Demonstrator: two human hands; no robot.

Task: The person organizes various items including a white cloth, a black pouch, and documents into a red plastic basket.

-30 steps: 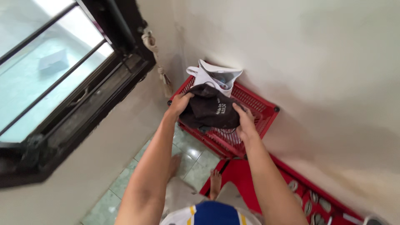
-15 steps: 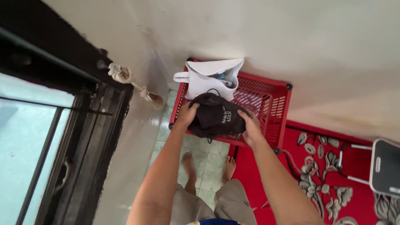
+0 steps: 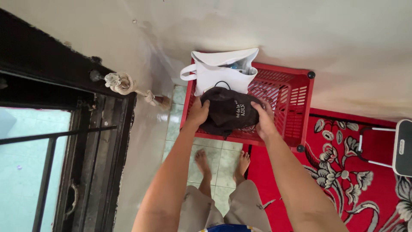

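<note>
Dark folded garment [image 3: 227, 112], gripped between your left hand [image 3: 197, 115] and right hand [image 3: 264, 121], now sits lower over the red basket's [image 3: 296, 105] front edge, nearer the white tote bag [image 3: 219, 75] than a moment ago.

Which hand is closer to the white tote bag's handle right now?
Left. The left hand grips the dark garment just below the white tote bag handle side; the right hand holds the garment's far side, farther away.
</note>
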